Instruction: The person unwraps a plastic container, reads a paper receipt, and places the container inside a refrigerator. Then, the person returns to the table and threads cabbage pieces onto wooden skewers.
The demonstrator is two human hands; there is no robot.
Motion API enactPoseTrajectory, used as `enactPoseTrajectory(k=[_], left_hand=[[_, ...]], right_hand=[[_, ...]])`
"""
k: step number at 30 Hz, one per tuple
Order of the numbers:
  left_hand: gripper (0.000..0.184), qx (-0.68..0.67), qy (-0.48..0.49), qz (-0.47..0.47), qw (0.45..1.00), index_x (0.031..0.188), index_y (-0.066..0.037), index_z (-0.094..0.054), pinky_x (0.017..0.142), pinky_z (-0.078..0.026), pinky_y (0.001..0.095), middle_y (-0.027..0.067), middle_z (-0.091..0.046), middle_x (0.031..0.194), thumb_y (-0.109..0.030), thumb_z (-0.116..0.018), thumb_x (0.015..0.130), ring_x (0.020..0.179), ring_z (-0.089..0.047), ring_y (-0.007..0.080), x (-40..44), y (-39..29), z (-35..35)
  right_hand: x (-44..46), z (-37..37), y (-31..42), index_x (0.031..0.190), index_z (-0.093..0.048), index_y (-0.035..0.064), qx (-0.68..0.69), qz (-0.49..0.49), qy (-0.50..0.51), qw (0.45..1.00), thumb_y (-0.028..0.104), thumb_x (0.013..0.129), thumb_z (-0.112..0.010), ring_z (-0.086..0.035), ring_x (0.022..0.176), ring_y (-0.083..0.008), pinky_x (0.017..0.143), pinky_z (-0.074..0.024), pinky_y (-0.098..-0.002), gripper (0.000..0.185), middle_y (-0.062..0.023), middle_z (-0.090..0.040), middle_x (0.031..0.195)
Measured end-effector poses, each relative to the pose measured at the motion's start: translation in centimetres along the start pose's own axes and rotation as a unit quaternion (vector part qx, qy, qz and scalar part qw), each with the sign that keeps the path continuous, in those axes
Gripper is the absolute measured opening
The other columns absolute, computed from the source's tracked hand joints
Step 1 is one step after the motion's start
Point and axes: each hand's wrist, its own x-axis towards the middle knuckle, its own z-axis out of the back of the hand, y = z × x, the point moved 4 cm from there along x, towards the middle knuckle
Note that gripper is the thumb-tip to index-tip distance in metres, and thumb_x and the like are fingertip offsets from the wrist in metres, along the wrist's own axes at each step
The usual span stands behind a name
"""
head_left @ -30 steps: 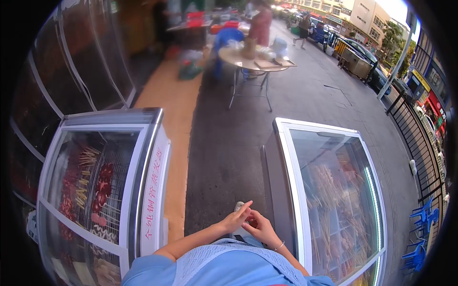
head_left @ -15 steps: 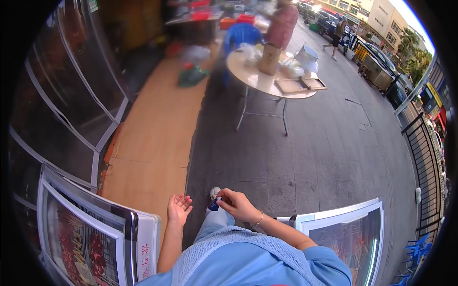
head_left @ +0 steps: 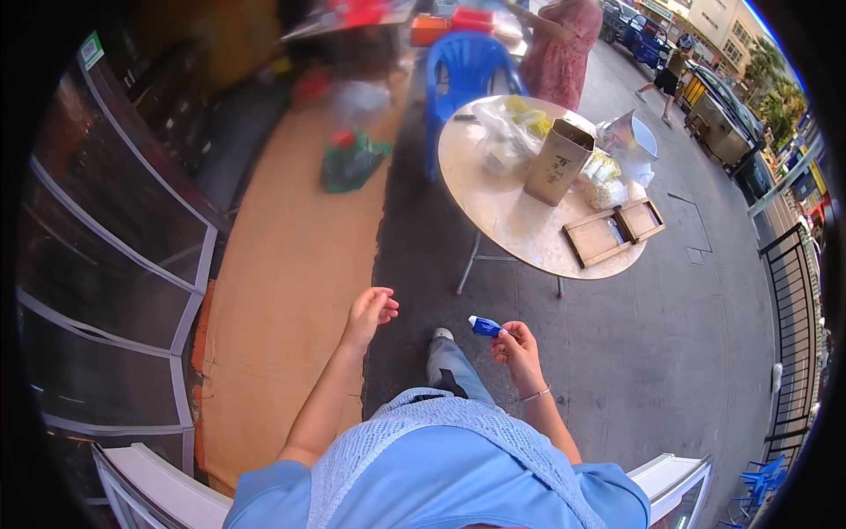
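Note:
My right hand (head_left: pixel 518 351), with a thin bracelet at its wrist, pinches a small blue and white packet (head_left: pixel 486 327) by its right end. To the left, my left hand (head_left: pixel 372 315) is raised over the edge of the tan floor strip, its fingers apart and slightly curled, holding nothing. Beyond both hands stands a round table (head_left: pixel 493 216). On it are a tall container with dark writing (head_left: pixel 559 164), clear plastic bags (head_left: pixel 513 141), and a wooden tray-like frame (head_left: pixel 599 239).
A blue plastic chair (head_left: pixel 470 70) stands behind the table, near a person in red patterned clothes (head_left: pixel 564 57). A green bag (head_left: pixel 354 166) lies on the tan strip. Glass panels line the left; a black railing (head_left: pixel 793 309) runs along the right. Freezer edges (head_left: pixel 163 485) flank my body.
The round table has come closer and the freezers have dropped toward the bottom edge. My hands, together at first, have moved apart, and the blue packet is now plainly visible in my right hand.

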Motion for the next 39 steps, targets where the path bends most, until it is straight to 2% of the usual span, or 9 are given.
enactPoseTrajectory(k=[6,13,20,24,27,30,34,37,39], left_hand=[[0.029,0.382,0.102,-0.04,0.918,0.108,-0.001,-0.056,0.073,-0.049,0.0282,0.0082,-0.064,0.091,-0.023,-0.053,0.089,0.083,-0.061,0.0152,21.9,7.3,3.8],[0.026,0.342,0.062,0.419,0.839,0.099,-0.003,-0.061,0.069,-0.049,0.0355,0.0127,-0.063,0.085,-0.023,-0.053,0.084,0.078,-0.061,0.0227,31.1,15.5,22.0],[0.027,0.521,0.142,0.368,0.757,0.094,-0.003,-0.061,0.073,-0.048,0.0405,0.0179,-0.063,0.087,-0.025,-0.051,0.082,0.082,-0.061,0.0308,56.8,8.7,27.1],[0.029,0.644,0.119,0.127,0.745,0.092,-0.003,-0.062,0.075,-0.048,0.0433,0.0209,-0.064,0.087,-0.026,-0.049,0.08,0.085,-0.061,0.0355,80.9,-0.6,20.8],[0.029,0.632,0.038,-0.064,0.772,0.09,-0.004,-0.062,0.073,-0.048,0.0441,0.0202,-0.064,0.084,-0.026,-0.045,0.084,0.08,-0.063,0.0357,95.1,-7.7,10.9],[0.024,0.487,0.201,0.077,0.846,0.09,-0.001,-0.06,0.06,-0.049,0.0315,0.0089,-0.063,0.071,-0.021,-0.047,0.084,0.059,-0.06,0.0183,102.7,-7.3,1.3],[0.024,0.543,0.341,0.08,0.763,0.088,-0.001,-0.062,0.065,-0.05,0.0321,0.0107,-0.064,0.077,-0.021,-0.05,0.082,0.068,-0.062,0.0203,102.6,-4.8,-8.5],[0.027,0.591,0.438,0.021,0.677,0.094,-0.002,-0.063,0.078,-0.048,0.0359,0.0157,-0.064,0.09,-0.024,-0.052,0.081,0.087,-0.062,0.0282,102.0,-1.6,-11.9],[0.028,0.617,0.475,-0.011,0.627,0.096,-0.003,-0.063,0.08,-0.047,0.0369,0.0167,-0.064,0.094,-0.024,-0.053,0.081,0.09,-0.062,0.0294,99.9,-5.1,-15.7]], right_hand=[[20.8,1.2,3.2,0.1,-0.048,0.0106,0.058,-0.052,-0.126,0.989,0.015,0.09,-0.054,-0.058,0.058,-0.0111,0.047,-0.0467,-0.0228,0.013,-0.006,-0.061,0.077],[36.7,1.4,7.2,0.104,-0.052,0.0072,-0.11,-0.028,-0.282,0.953,0.018,0.088,-0.053,-0.056,0.054,-0.0108,0.041,-0.042,-0.0231,0.019,-0.005,-0.057,0.07],[42.2,2.8,4.2,0.116,-0.05,0.0087,-0.054,-0.079,-0.473,0.876,0.027,0.09,-0.053,-0.054,0.053,-0.0081,0.041,-0.0432,-0.0217,0.032,-0.0017,-0.056,0.071],[44.0,-3.7,6.1,0.139,-0.023,0.015,0.122,-0.032,-0.656,0.744,0.028,0.092,-0.05,-0.058,0.088,-0.0188,0.063,-0.0483,-0.0318,0.056,-0.0104,-0.05,0.115],[44.1,-7.6,5.0,0.142,-0.017,0.0159,0.146,-0.022,-0.688,0.71,0.027,0.092,-0.051,-0.053,0.094,-0.0186,0.072,-0.0471,-0.0352,0.061,-0.0087,-0.046,0.119],[42.9,-11.6,2.6,0.139,-0.023,0.016,0.201,-0.027,-0.773,0.602,0.025,0.092,-0.05,-0.056,0.085,-0.0178,0.064,-0.047,-0.0318,0.055,-0.0087,-0.049,0.114],[41.7,-17.6,-4.9,0.128,-0.034,0.0214,0.349,-0.086,-0.841,0.404,0.027,0.091,-0.047,-0.055,0.075,-0.0175,0.055,-0.0434,-0.0312,0.04,-0.007,-0.052,0.109],[45.2,-21.8,-7.7,0.13,-0.031,0.0184,0.43,-0.116,-0.823,0.353,0.027,0.091,-0.048,-0.055,0.074,-0.0175,0.054,-0.0441,-0.0314,0.043,-0.0087,-0.053,0.105],[48.8,-24.9,-8.3,0.126,-0.036,0.015,0.482,-0.172,-0.755,0.411,0.027,0.091,-0.045,-0.056,0.073,-0.0204,0.056,-0.0449,-0.0322,0.038,-0.0097,-0.054,0.102]])
